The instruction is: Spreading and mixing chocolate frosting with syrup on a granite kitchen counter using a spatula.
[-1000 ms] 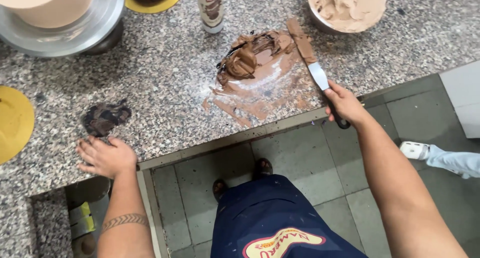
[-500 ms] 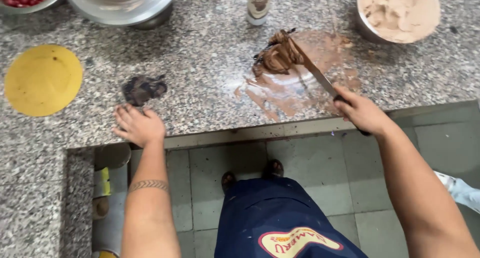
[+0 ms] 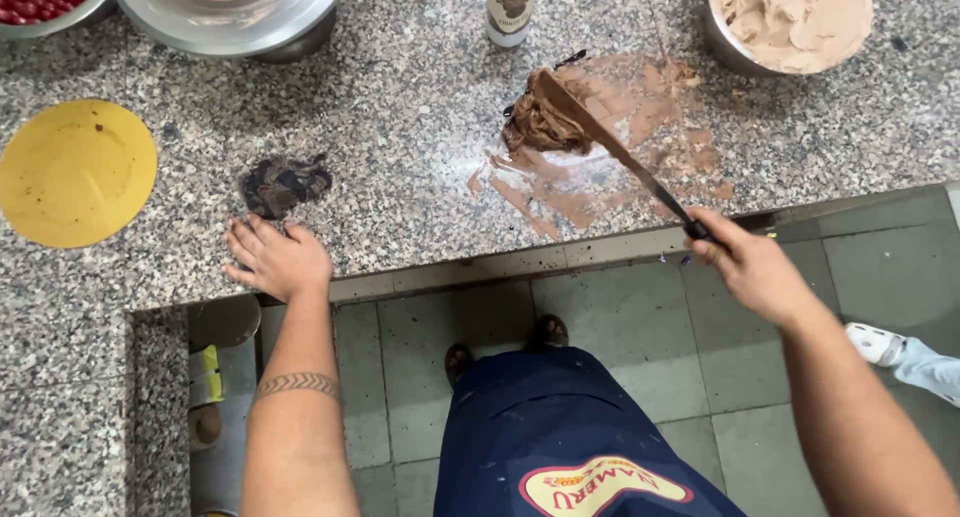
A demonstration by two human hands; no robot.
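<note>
My right hand (image 3: 752, 269) was closed around the dark handle of the long palette knife (image 3: 610, 147), fingers wrapped tight over it just off the front edge of the granite counter (image 3: 400, 127). My left hand (image 3: 275, 260) held nothing; it lay flat and spread on the counter's edge, well apart from the work and just beside a small dark crumpled scrap (image 3: 283, 182). From my grip the knife ran up and to the left, its long axis slanting away from me across the stone, so the blade's far end sat well ahead of my knuckles and further from my body. That far end was buried in the mound of chocolate paste (image 3: 545, 125), which lay heaped against the blade's left side, with the blade tilted on edge rather than flat. Thin brown smears (image 3: 650, 107) spread over the stone to the right of the mound and back toward me. My right hand was plainly the nearer one to the chocolate; the left was off on the far side. Beyond the mound stood a metal bowl of pale cream (image 3: 790, 22) to the right, a small bottle (image 3: 510, 7) straight behind, and a yellow round board (image 3: 75, 172) far to the left.
</note>
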